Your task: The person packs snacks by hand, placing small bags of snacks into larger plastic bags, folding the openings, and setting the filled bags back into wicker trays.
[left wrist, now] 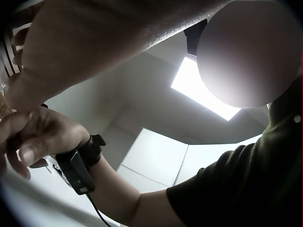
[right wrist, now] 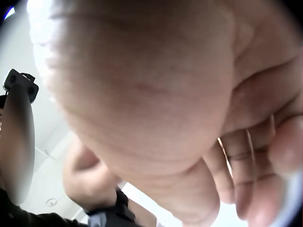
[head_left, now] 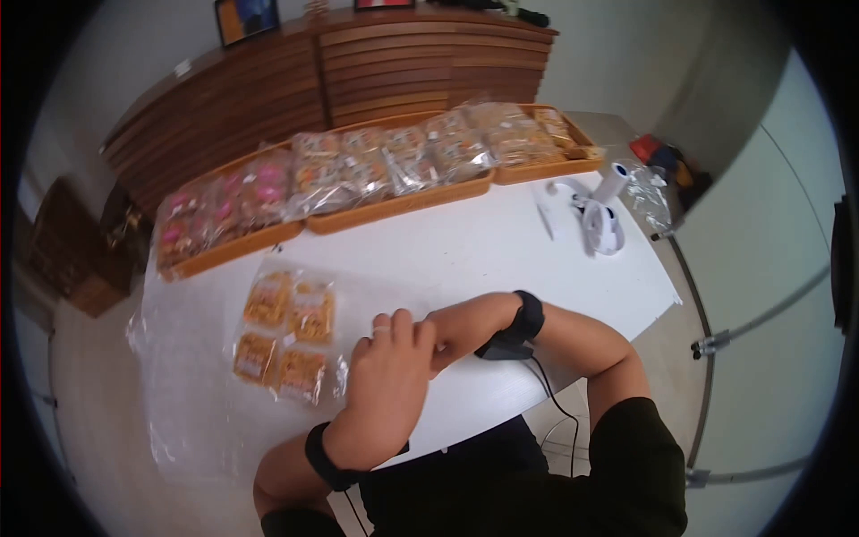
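My left hand [head_left: 386, 389], with a ring on one finger, is over the front of the white table [head_left: 429, 259]. Beside it is my right hand [head_left: 470, 324], its fingertips partly hidden behind the left in the head view. The left wrist view shows the right fingers [left wrist: 29, 150] loosely bent, with nothing held between them. Close up in the right wrist view, the right palm [right wrist: 147, 94] fills most of the picture. Left of both hands lies a clear plastic bag [head_left: 291, 349] holding several square packets of golden-brown snacks.
Along the table's far side stand orange trays [head_left: 394, 208] full of clear-wrapped packets, some with pink parts. White devices [head_left: 601, 228] lie at the right. Clear plastic sheeting [head_left: 192, 421] covers the left side. A wooden cabinet [head_left: 394, 67] stands behind.
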